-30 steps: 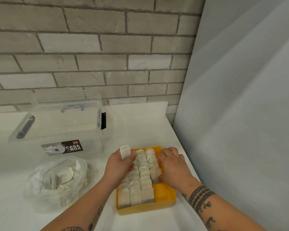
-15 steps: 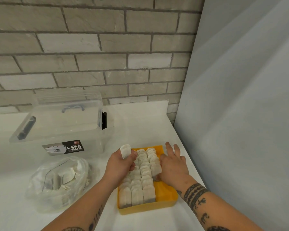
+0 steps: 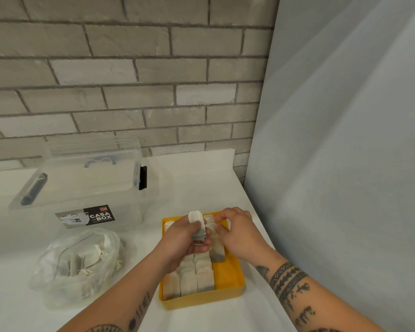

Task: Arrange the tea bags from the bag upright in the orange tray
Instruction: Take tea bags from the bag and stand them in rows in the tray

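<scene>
Lower centre: the left hand (image 3: 182, 240) pinches a pale paper tea bag (image 3: 195, 216) upright, long axis vertical. The bag's top pokes above the fingers, over the orange plastic tray (image 3: 228, 274). The right hand (image 3: 240, 233) curls beside it, grasp unclear.

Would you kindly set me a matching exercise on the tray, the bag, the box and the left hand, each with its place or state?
Things:
1 tray
2 bag
3 box
4 left hand

Place or state:
A labelled, behind the bag
B orange, partly filled
C grips a tea bag
D crumpled, left of the tray

Pairs: 1-B, 2-D, 3-A, 4-C
</scene>
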